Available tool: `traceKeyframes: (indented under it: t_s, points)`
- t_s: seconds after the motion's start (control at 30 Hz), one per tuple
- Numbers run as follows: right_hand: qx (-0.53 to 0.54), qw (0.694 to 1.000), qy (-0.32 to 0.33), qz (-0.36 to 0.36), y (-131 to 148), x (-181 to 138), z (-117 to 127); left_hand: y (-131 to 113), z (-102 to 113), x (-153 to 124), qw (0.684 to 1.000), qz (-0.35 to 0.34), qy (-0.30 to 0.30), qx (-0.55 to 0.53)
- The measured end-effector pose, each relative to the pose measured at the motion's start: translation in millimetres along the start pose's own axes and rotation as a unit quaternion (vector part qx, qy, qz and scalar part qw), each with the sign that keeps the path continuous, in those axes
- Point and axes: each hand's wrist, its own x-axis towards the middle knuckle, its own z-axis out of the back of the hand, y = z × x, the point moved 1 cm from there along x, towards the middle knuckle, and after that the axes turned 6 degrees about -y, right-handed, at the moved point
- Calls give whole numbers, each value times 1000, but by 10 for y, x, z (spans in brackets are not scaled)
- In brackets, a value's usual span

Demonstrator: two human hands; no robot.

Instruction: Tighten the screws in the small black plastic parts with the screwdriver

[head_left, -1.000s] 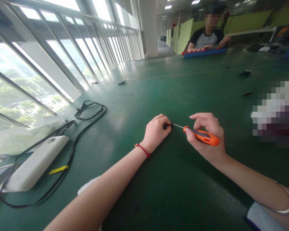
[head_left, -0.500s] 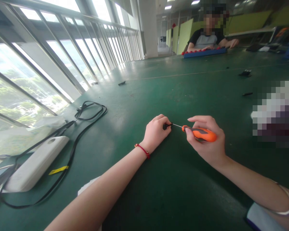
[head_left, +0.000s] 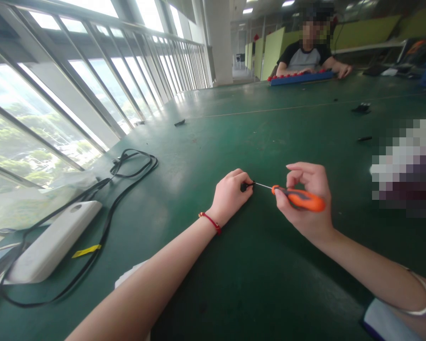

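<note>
My left hand (head_left: 232, 192) rests on the green table (head_left: 206, 142), fingers closed around a small black part (head_left: 245, 186) that they mostly cover. An orange and dark grey screwdriver (head_left: 310, 201) points left, its thin metal shaft reaching the black part at my left fingertips. My right hand (head_left: 305, 203) holds the screwdriver's handle low against the thumb. The other right fingers are raised and curled, partly off the handle. Whether the tip sits in a screw is too small to tell.
On the left lie a white power bank-like box (head_left: 53, 241) and a looped black cable (head_left: 108, 227) with a yellow tag. Small black pieces (head_left: 361, 108) are scattered farther off. Across the table a person (head_left: 307, 59) sits behind a blue rack (head_left: 301, 78) with red parts.
My right fingers have lifted and opened away from the handle, and the screwdriver's handle has shifted slightly right. My left hand has stayed put with the black part.
</note>
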Motion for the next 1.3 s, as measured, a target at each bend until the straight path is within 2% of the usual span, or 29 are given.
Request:
traceKeyframes:
  t_s: [0.13, 0.3, 0.47, 0.57, 0.63, 0.77, 0.97, 1.17, 1.3]
  points:
    - [-37, 998, 31, 39, 40, 19, 2, -1, -1, -1, 1000, -3, 1, 0]
    - [-7, 999, -25, 25, 2, 7, -2, -6, -5, -2, 1000, -2, 4, 1]
    - [-35, 998, 29, 38, 34, 23, 4, -11, 0, 3, 1000, -2, 4, -2]
    - [-22, 998, 20, 48, 64, 26, 26, -7, 3, 6, 1000, 6, 4, -6]
    - [-5, 999, 4, 37, 51, 19, 37, 9, -3, 8, 1000, 16, 1, -14]
    - [2, 999, -12, -32, -55, 15, 22, 62, -27, 14, 998, 29, -2, -47]
    - [9, 996, 47, -77, -263, 70, -55, 83, -27, 42, 996, 32, 18, -85]
    - [9, 989, 110, -102, -345, 77, -101, 88, -16, 60, 992, 43, 38, -116]
    - [-9, 986, 127, -111, -365, 62, -116, 76, -9, 56, 992, 35, 23, -123]
